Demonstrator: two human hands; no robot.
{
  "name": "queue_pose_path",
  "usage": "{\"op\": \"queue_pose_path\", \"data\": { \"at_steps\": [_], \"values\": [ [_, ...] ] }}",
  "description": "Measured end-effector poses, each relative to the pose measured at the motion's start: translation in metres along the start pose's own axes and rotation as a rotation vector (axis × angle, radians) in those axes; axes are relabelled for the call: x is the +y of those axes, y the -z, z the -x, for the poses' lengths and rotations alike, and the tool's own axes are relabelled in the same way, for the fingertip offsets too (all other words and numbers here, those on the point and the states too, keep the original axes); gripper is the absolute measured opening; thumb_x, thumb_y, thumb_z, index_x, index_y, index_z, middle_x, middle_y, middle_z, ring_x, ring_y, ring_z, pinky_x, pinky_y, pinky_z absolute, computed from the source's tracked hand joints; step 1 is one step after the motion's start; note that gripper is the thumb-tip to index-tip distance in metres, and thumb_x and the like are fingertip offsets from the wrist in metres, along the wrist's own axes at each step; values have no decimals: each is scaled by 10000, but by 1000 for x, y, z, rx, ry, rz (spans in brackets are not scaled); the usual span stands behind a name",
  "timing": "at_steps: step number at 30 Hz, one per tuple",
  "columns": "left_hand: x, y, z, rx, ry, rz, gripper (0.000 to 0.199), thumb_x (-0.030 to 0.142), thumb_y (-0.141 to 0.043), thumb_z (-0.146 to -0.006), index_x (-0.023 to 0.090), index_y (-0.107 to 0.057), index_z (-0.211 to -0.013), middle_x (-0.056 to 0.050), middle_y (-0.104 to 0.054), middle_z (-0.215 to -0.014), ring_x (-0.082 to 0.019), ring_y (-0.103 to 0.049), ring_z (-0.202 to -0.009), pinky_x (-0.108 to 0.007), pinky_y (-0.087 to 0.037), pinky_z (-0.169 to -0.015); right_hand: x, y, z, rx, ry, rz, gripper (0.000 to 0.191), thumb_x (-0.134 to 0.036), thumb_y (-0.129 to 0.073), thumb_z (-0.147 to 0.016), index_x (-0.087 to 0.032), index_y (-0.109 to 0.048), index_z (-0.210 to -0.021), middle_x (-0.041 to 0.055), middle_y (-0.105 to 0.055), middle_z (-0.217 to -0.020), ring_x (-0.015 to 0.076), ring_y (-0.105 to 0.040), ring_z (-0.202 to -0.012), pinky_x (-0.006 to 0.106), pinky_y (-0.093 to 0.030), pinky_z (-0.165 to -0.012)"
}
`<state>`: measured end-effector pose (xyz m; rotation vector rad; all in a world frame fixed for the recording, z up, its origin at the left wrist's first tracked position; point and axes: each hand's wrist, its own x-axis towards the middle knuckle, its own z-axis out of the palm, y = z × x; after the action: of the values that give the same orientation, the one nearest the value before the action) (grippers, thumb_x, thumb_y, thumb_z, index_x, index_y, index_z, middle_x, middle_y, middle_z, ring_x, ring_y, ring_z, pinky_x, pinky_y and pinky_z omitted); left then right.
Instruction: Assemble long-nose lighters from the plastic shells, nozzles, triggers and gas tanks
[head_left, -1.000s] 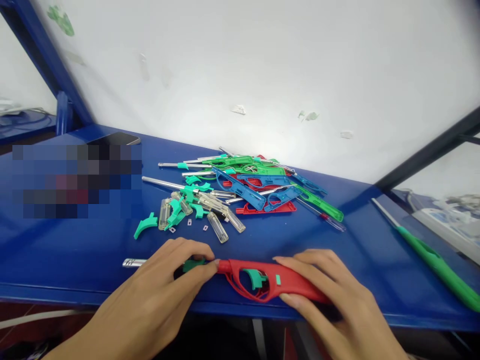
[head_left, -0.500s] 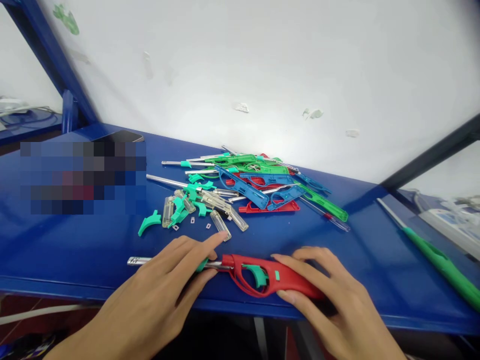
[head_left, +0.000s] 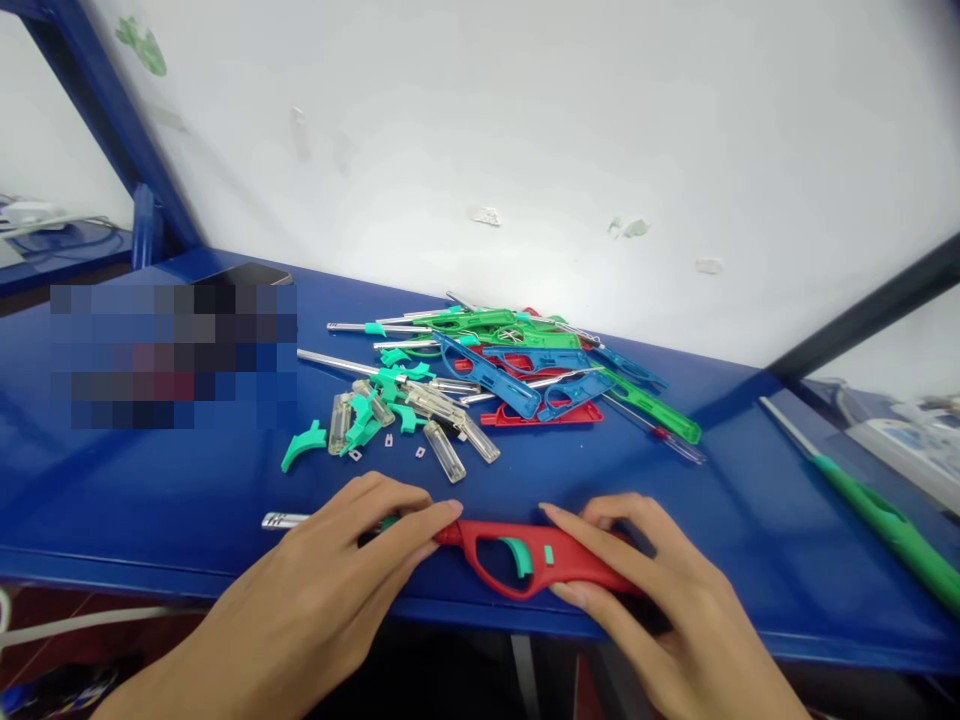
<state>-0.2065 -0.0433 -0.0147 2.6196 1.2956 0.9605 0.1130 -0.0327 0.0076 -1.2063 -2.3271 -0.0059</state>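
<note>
We have the red lighter body (head_left: 540,565) near the front edge of the blue bench (head_left: 187,490), lengthwise between our hands; whether it touches the surface, we cannot tell. Our left grip (head_left: 330,570) pinches the narrow neck, beside the silver tube (head_left: 286,521), while our right grip (head_left: 667,580) clasps the handle end, index finger above and thumb below.

For a sound hold, we judge it best to squeeze neck and handle evenly, with the tube in line with the body so that nothing twists. Our fingers hide part of the neck, so we should feel there for a gap. We also do well to leave the green trigger (head_left: 520,557) untouched in its loop.

The body looks like smooth, matt plastic, swelling from a slim neck past the oval loop to a broad handle; the tube is bright metal with dark slots near its tip. Beyond our hands lie curved green levers (head_left: 305,443), clear oblong tanks (head_left: 445,452), tiny pale clips (head_left: 420,452) and hollow, ribbed blue half-shells (head_left: 491,378). A slender green lighter (head_left: 877,510) lies well apart at the right.
</note>
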Motion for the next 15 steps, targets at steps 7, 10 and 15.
{"op": "queue_pose_path", "data": {
  "at_steps": [7, 10, 15],
  "values": [
    [0, 1, 1, 1, 16, 32, 408, 149, -491, -1148, 324, -636, -1488, -31, -724, -1289, -174, -732, -1124, -257, -638, -964, -2, 0, -3, 12, 1, -18, 340, -470, -622, -1127, -382, -755, -1427, 46, -719, -1129, 191, -788, -991, 287, -678, -833],
    [-2, 1, 2, -8, 21, 39, 430, 138, -496, -1140, 328, -626, -1504, -40, -718, -1301, -182, -730, -1133, -263, -640, -961, -2, 2, -3, -2, -22, -26, 337, -462, -635, -1120, -384, -755, -1425, 50, -715, -1138, 194, -788, -995, 294, -680, -839],
    [-4, 0, 4, -55, 21, 35, 508, 85, -485, -1119, 344, -599, -1542, -45, -690, -1334, -187, -704, -1176, -277, -626, -999, 0, 3, 0, -23, -53, -36, 327, -467, -635, -1115, -399, -763, -1408, 49, -711, -1150, 202, -792, -997, 311, -685, -847]
  ]
}}
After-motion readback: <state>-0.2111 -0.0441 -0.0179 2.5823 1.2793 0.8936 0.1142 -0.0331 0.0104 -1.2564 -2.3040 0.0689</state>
